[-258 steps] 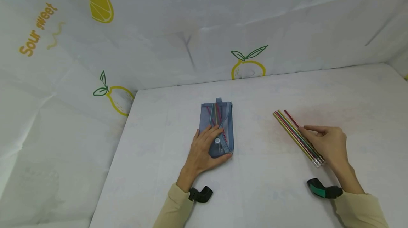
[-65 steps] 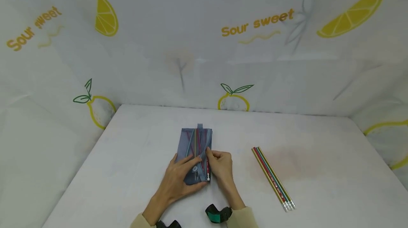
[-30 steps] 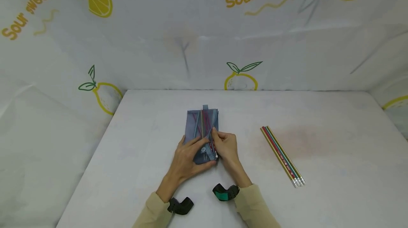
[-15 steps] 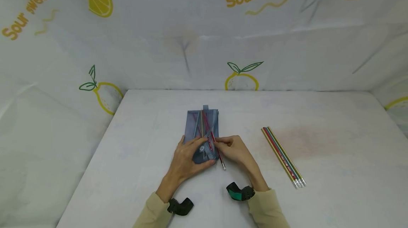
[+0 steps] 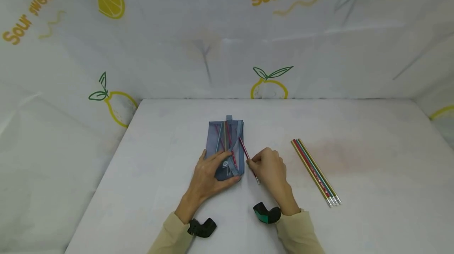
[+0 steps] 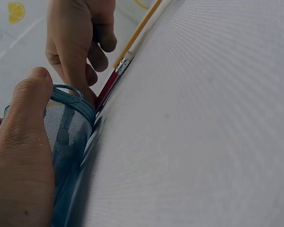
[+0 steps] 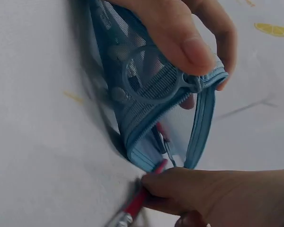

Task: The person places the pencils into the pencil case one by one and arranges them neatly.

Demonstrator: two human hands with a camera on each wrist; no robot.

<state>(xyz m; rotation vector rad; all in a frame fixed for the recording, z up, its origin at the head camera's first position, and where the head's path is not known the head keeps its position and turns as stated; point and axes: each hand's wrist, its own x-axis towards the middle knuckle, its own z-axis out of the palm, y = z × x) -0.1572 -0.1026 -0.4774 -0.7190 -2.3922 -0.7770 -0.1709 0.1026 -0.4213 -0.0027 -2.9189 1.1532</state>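
Note:
A blue mesh pencil case point(image 5: 214, 135) with several pencils inside lies on the table, its zipped side parted. My left hand point(image 5: 209, 171) holds it near the lower end, fingers over the top and thumb at the near edge; in the right wrist view the left thumb sits by the ring zipper pull point(image 7: 149, 97). My right hand point(image 5: 271, 169) pinches a red pencil point(image 5: 244, 147) between thumb and fingers, beside the case. The pencil's far end is right at the zip opening point(image 7: 196, 137); its silver eraser end points toward me.
Several pencils point(image 5: 312, 167) in gold, red and green lie side by side to the right of my right hand, eraser ends nearest me. The white table point(image 5: 372, 147) meets a lemon-printed sheet point(image 5: 177, 49) at the back and left.
My right hand left the pencil group on the right and came to the case. In the last second it moved right and the red pencil slid outward. My left hand stays on the case.

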